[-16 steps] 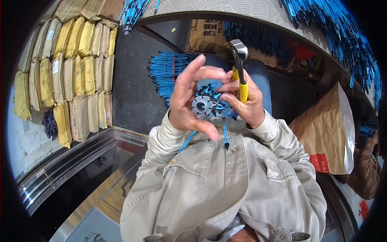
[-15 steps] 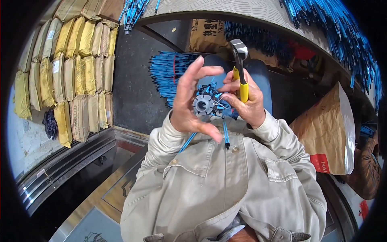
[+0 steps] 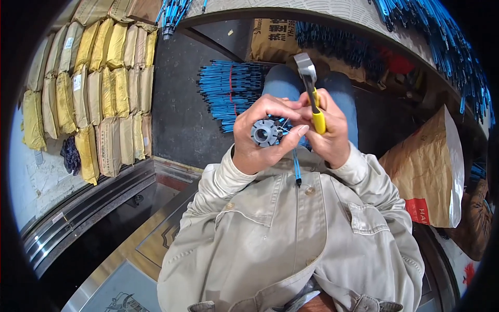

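My left hand (image 3: 254,140) curls round a grey slotted ring (image 3: 265,133) and the dark-tipped blue rods gathered beneath it. Its thumb and fingers reach toward my right hand, closed in about the bundle. Tucked in my right hand (image 3: 331,130) are pliers (image 3: 310,83) with yellow handles and a metal head pointing away from me. The right fingertips meet the left ones beside the ring, near a thin wire (image 3: 285,122); their exact grip is hidden. One blue rod (image 3: 297,169) sticks out toward my jacket.
A red-tied bundle of blue rods (image 3: 228,91) lies on the dark floor ahead. More blue rods (image 3: 421,31) are heaped on the table (image 3: 317,9) beyond. Wrapped packs (image 3: 99,99) stand stacked at left; a large brown paper bag (image 3: 429,166) is at right.
My left hand, spread wide around the ring before, has closed in, its thumb and fingers coming to the right hand's fingertips. The pliers stay in my right hand.
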A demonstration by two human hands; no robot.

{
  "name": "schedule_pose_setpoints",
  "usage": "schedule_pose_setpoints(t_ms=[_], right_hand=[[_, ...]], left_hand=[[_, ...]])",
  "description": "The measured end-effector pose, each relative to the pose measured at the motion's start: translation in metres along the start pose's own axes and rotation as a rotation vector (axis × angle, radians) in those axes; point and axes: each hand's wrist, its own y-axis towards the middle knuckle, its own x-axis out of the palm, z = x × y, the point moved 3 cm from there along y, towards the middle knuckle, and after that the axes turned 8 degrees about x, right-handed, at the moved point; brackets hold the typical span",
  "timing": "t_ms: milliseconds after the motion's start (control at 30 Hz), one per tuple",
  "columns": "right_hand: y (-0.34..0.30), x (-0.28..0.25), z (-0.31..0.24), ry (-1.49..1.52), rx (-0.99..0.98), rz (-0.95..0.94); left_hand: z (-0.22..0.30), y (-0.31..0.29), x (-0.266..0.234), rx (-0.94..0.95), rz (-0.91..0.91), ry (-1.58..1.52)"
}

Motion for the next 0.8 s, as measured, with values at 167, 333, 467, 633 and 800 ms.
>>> schedule_pose_setpoints(t_ms=[167, 333, 467, 633, 800], right_hand=[[0.001, -0.035, -0.023, -0.098, 0.096, 0.063], [0.02, -0.03, -0.041, 0.006, 0.207, -0.123], [0.03, -0.023, -0.033, 0.066, 0.016, -0.186], [0.027, -0.019, -0.025, 0.066, -0.048, -0.099], [0.014, -0.01, -0.031, -0.012, -0.048, 0.055]], left_hand=[[-0.008, 0.004, 0.003, 0.002, 0.068, 0.04], [-0.006, 0.006, 0.008, 0.022, -0.038, 0.069], [-0.011, 0.004, 0.007, -0.008, -0.003, -0.028], [-0.015, 0.003, 0.009, -0.018, 0.023, 0.008], [-0.018, 0.004, 0.01, -0.009, 0.144, 0.031]])
